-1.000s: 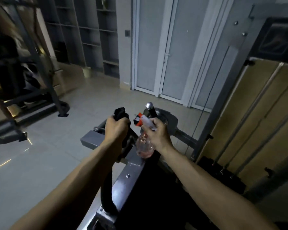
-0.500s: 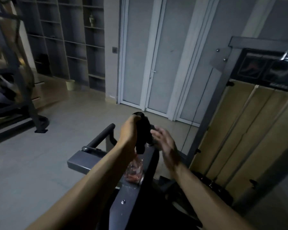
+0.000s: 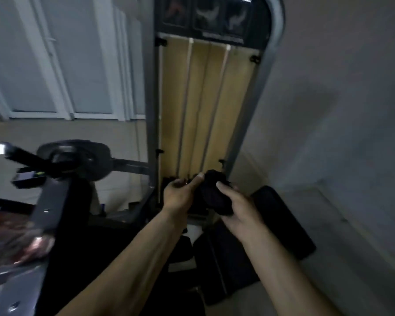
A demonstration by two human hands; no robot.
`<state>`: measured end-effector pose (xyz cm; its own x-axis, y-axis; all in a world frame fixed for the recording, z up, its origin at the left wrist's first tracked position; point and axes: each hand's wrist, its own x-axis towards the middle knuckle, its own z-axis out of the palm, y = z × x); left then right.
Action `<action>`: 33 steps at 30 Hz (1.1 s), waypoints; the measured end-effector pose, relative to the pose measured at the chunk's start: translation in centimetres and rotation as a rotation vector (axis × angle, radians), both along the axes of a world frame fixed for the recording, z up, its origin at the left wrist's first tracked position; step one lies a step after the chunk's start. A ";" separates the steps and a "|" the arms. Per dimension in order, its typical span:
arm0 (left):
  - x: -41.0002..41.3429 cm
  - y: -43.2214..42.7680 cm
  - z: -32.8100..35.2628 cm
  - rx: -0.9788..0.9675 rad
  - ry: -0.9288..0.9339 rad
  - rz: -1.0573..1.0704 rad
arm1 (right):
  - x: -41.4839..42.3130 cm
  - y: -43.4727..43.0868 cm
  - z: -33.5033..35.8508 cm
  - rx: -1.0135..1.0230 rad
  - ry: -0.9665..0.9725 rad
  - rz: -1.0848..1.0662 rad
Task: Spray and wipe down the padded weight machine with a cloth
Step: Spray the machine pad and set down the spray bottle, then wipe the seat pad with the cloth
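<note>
Item: dark cloth (image 3: 214,197), held low in front of the weight machine tower (image 3: 151,99), at its base. Holder: right hand (image 3: 240,210), fingers wrapped under the bundle and thumb clamped on top. The left hand (image 3: 179,196) lays a straight thumb against the cloth's left edge; its other fingers are curled, and I cannot tell whether they catch any fabric. Change: half a second earlier the left hand alone gripped the cloth, raised over the grey frame with the spray bottle below, and the right hand was spread open beside it. The view faced the doors then; it now faces the tower. Surroundings: a black pad (image 3: 281,220) lies just right of the tower's foot, near the right hand but apart from it. A round pivot housing (image 3: 78,158) with its arm is left of the tower, white doors (image 3: 78,65) further left. A grey wall (image 3: 340,110) stands right of the tower, with a strip of bare floor (image 3: 351,236) between pad and wall. A reddish blur (image 3: 7,233) far left of the tower is too smeared to identify.
</note>
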<state>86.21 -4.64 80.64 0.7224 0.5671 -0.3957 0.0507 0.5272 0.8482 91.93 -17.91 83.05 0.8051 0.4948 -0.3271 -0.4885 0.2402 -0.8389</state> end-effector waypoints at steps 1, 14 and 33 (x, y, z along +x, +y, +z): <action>1.6 -2.1 -0.8 0.084 0.037 -0.005 | 1.1 -2.2 -0.8 0.011 0.045 -0.035; 18.1 -20.8 -11.7 0.414 0.285 -0.401 | 16.3 -26.4 -10.9 -0.654 -0.437 -0.342; 25.3 -19.3 -20.9 0.470 0.473 -0.665 | 32.6 -16.0 -18.0 -0.930 -1.092 0.258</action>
